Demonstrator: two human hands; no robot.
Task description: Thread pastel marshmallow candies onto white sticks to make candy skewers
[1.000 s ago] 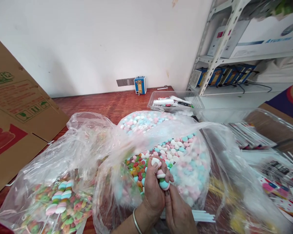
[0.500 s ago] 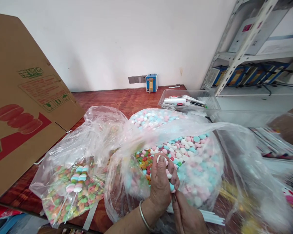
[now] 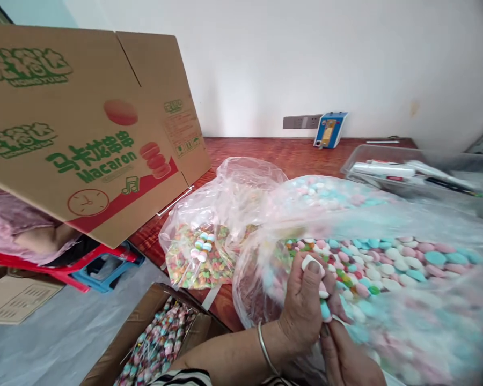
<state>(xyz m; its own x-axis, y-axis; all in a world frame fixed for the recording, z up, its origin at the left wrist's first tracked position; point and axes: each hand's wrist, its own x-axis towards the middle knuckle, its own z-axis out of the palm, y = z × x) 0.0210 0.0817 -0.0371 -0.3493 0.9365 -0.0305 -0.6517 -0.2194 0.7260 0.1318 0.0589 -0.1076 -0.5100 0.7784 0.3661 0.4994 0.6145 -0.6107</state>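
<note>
My left hand (image 3: 301, 308), with a bangle at the wrist, is closed around a candy skewer (image 3: 325, 311) of stacked white, pink and blue pieces. Just below, my right hand (image 3: 352, 356) pinches at the skewer's lower end; the stick itself is hidden by the fingers. Both hands are over a large clear plastic bag (image 3: 370, 217) full of pastel candies (image 3: 386, 268), with some coloured gummy rings among them. To the left, a smaller plastic bag (image 3: 245, 174) holds gummy rings (image 3: 185, 262). Two candy skewers (image 3: 202, 246) lie on it side by side.
A big cardboard carton (image 3: 145, 112) stands at the left. Below it an open box (image 3: 189, 343) contains many candy skewers. A clear tub (image 3: 350, 158) and a blue device (image 3: 330, 130) are at the back. Another person's arm (image 3: 44, 238) shows beyond a blue stool (image 3: 108, 273).
The view has swung left and down, bringing the box of skewers and the other person's arm into sight. Both hands keep their hold on the skewer.
</note>
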